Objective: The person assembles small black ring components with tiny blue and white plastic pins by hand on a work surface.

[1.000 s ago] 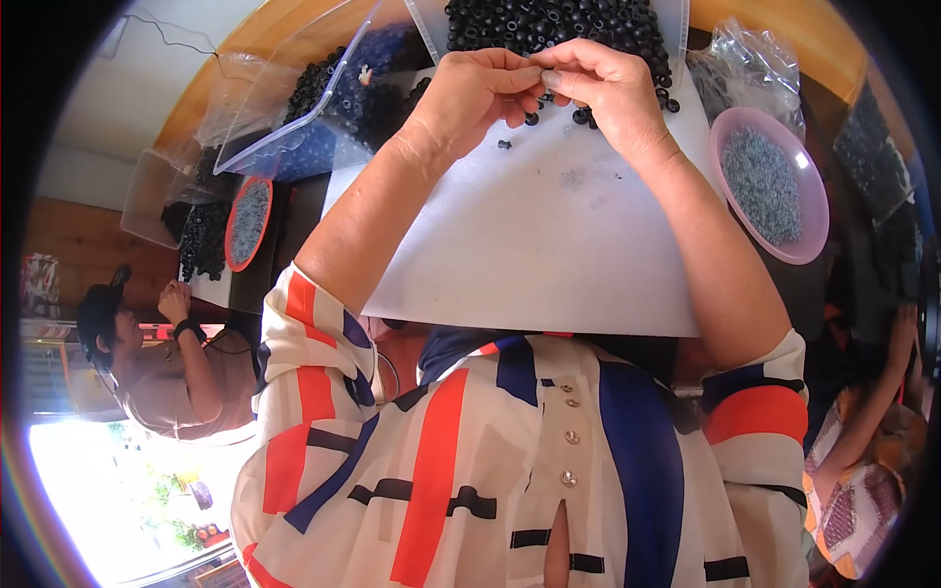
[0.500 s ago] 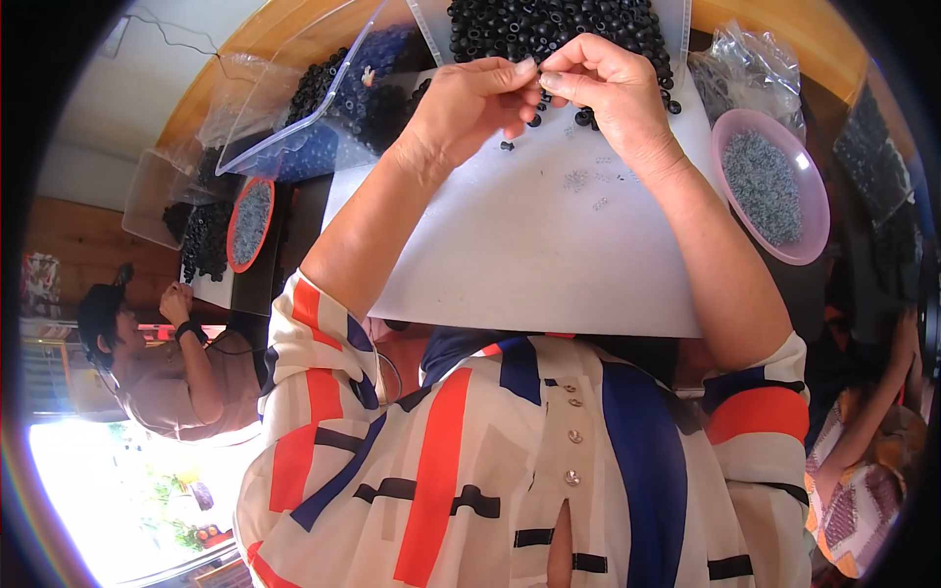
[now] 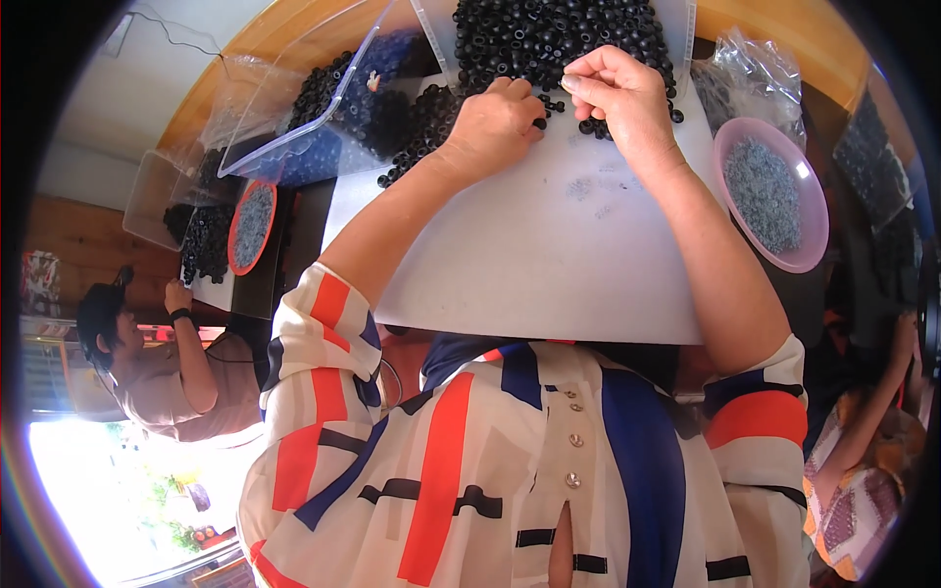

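Note:
Near the far side of the white board [image 3: 529,245], my left hand [image 3: 495,122] lies with its back up and its fingers curled down. A small black ring-shaped part [image 3: 539,123] shows at its fingertips. Just to the right, my right hand [image 3: 627,93] is raised slightly, thumb and forefinger pinched together; whatever is between them is too small to make out. Black ring-shaped parts [image 3: 559,44] fill a clear tray beyond both hands. More black parts [image 3: 417,132] are heaped beside my left wrist. Tiny clear pieces [image 3: 580,189] lie scattered on the board below my right hand.
A pink bowl [image 3: 816,220] of small greyish pieces stands at the right, beside a crumpled plastic bag [image 3: 755,78]. At the left is a tilted clear bin [image 3: 328,122]. Farther left, a co-worker [image 3: 181,377] sits by a red bowl [image 3: 254,227]; another person's arm [image 3: 877,412] shows at right.
My hands were together at their fingertips and are now apart. The left has turned palm down and moved onto the black parts, and more of these now lie by its wrist.

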The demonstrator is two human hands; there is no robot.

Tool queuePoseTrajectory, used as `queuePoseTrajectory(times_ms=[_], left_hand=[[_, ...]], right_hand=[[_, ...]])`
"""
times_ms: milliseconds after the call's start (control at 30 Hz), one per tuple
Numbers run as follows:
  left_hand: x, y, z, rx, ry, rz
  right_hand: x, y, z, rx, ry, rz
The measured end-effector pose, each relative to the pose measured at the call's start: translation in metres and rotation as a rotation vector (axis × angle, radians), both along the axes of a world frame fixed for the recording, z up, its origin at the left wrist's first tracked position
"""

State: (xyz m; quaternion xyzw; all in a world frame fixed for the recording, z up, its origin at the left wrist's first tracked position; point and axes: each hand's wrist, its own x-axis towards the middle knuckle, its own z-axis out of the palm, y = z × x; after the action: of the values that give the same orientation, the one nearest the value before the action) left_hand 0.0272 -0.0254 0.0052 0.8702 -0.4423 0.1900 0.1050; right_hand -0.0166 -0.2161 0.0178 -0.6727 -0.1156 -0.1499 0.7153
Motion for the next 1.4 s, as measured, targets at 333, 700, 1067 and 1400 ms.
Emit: queuePoseTrajectory(times_ms=[333, 700, 1067, 1400], left_hand=[[-0.059, 0.043, 0.032, 0.095, 0.093, 0.075], [-0.080, 0.048, 0.003, -0.370, 0.469, 0.219], [-0.074, 0.032, 0.029, -0.561, 0.814, 0.172], [-0.063, 0.032, 0.024, -0.970, 1.325, 0.107]], right_hand=[[-0.006, 0.002, 0.002, -0.115, 0.035, 0.021], [-0.024, 0.024, 0.000, -0.482, -0.066, 0.293], [-0.031, 0.035, 0.002, -0.412, -0.152, 0.299], [-0.024, 0.026, 0.001, -0.434, -0.195, 0.195]])
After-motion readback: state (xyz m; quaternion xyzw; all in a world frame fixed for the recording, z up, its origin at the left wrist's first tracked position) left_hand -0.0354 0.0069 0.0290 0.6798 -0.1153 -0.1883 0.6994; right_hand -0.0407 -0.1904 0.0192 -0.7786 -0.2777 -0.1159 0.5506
